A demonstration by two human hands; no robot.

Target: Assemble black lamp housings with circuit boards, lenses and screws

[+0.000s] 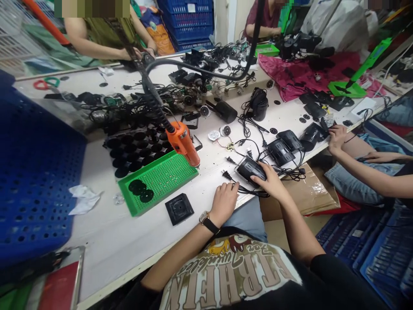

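A long white table (109, 241) in a crowded workroom is spread with black electrical parts and tangled cords. To the right of a green perforated plastic tray (167, 176), a flat black plastic housing (250, 168) is grasped from above by the right hand (271, 183), its fingers curled over the housing. The left hand (224, 203), nearer the tray, is held relaxed and open on the table, just beside a black power cord (248, 192) with a two-pin plug (226, 175). An orange corded power tool (182, 142) is seen at the tray's far corner, and round black discs (138, 187) are laid on the tray. A square black plastic plate (179, 209) is set just below the tray. Farther right of the tray, a co-worker's hand (337, 138) is placed beside more black housings (311, 135).
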